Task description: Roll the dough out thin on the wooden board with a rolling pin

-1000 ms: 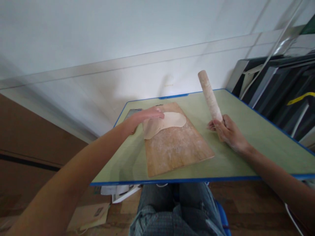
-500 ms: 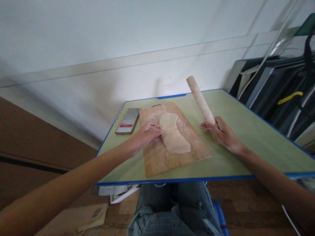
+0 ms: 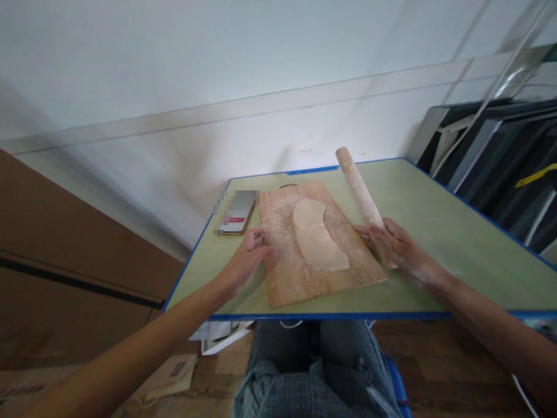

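Note:
A flat, irregular sheet of dough (image 3: 319,238) lies on a floured wooden board (image 3: 287,284). At the board's left edge is my left hand (image 3: 248,255), its thumb over the top face and its fingers curled at the side, closed on the edge. My right hand (image 3: 398,247) grips the lower end of a flour-dusted rolling pin (image 3: 359,188), which tilts up and away toward the wall. The outstretched fingertips of that hand reach the board's right edge. The rolling pin is clear of the dough.
A phone (image 3: 237,219) with a partly blurred screen rests left of the board. The green table (image 3: 444,232) has a blue rim and stands against a white wall (image 3: 261,128). Dark panels (image 3: 496,151) lean at the right. My legs (image 3: 313,360) are under the near edge.
My left hand has left the dough's edge and now holds the board's left side. My right hand with the rolling pin has come closer to the board. The view has shifted slightly.

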Demonstrator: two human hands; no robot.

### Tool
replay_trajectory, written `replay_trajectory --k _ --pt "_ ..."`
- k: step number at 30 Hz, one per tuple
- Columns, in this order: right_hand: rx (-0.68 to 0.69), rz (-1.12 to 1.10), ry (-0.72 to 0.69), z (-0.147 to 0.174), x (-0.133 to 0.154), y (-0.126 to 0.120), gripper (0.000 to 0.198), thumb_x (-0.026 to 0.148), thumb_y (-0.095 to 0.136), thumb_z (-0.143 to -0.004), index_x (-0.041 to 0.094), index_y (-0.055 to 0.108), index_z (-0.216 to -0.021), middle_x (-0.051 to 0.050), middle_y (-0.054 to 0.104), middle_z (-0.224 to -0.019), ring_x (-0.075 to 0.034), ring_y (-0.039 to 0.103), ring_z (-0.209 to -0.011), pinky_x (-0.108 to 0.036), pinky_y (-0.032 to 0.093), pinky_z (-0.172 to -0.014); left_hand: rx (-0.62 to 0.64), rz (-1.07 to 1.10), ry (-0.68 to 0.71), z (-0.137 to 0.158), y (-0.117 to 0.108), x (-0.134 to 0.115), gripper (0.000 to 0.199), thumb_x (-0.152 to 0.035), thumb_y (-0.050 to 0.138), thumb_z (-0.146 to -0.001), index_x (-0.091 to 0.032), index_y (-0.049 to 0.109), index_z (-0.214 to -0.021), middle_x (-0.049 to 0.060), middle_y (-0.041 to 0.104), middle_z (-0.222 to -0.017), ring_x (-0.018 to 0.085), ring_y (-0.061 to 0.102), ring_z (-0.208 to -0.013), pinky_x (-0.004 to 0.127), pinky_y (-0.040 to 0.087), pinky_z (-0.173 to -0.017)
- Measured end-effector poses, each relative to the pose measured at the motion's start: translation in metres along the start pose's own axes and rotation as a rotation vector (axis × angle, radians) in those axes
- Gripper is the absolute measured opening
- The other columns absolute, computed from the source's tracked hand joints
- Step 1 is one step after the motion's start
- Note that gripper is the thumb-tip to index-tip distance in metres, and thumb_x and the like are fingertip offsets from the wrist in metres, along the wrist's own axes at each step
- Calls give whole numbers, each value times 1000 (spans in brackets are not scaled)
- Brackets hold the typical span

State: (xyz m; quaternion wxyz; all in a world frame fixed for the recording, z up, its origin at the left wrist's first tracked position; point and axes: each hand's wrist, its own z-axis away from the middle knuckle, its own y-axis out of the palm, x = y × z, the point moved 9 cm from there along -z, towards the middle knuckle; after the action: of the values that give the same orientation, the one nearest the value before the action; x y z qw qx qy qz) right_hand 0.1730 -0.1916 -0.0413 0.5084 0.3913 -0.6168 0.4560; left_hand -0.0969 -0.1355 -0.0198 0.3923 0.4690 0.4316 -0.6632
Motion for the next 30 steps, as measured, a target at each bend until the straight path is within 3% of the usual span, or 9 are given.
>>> replay_trajectory --k 3,7,10,13,19,23,30 --pt "-4 -94 85 12 -6 1 43 67 63 -65 28 48 -77 -5 69 -84 -26 67 -88 -43 57 -79 40 -90 17 1 1 -2 38 -17 51 -73 -20 44 -109 9 57 -126 20 49 -122 39 35 -106" --pt "49 -153 56 28 0 -3 40 66 63 -68 29 49 -78 -7 72 -97 -28 67 -95 -49 52 -91 80 -193 68 -1 -2 0 35 -22 53 -73 -21 45 -108 11 57 -124 21 49 -123 39 38 -106" --pt "14 -118 49 29 8 -13 44 69 64 -64 29 52 -79 -8 72 -99 -29 66 -100 -49 47 -97 107 -322 130 -3 5 -3 47 -28 56 -72 -18 41 -116 14 55 -126 26 46 -127 42 40 -104" --pt "-23 -185 76 20 15 -10 39 61 66 -65 27 55 -82 -7 72 -102 -27 64 -104 -46 46 -100 141 -497 257 -3 28 -15 67 -36 56 -76 -13 30 -132 19 43 -139 29 37 -134 46 32 -109" --pt "30 -360 178 -2 14 36 17 40 54 -77 26 48 -69 -7 70 -75 -28 69 -85 -46 57 -77 164 -943 476 -5 82 -24 79 -53 43 -88 -3 19 -144 27 14 -153 35 2 -143 52 13 -114" --pt "67 -410 185 -8 20 50 16 37 54 -76 26 47 -66 -6 67 -70 -27 69 -82 -43 57 -70 161 -1143 512 -11 92 -16 85 -62 37 -87 -2 19 -145 32 16 -150 38 9 -141 53 20 -112" --pt "-16 -411 178 -13 30 51 16 35 57 -76 26 45 -71 -1 62 -65 -23 68 -76 -38 58 -68 151 -1170 559 -11 88 -14 85 -66 34 -86 -5 23 -144 30 20 -149 37 16 -141 49 24 -111"
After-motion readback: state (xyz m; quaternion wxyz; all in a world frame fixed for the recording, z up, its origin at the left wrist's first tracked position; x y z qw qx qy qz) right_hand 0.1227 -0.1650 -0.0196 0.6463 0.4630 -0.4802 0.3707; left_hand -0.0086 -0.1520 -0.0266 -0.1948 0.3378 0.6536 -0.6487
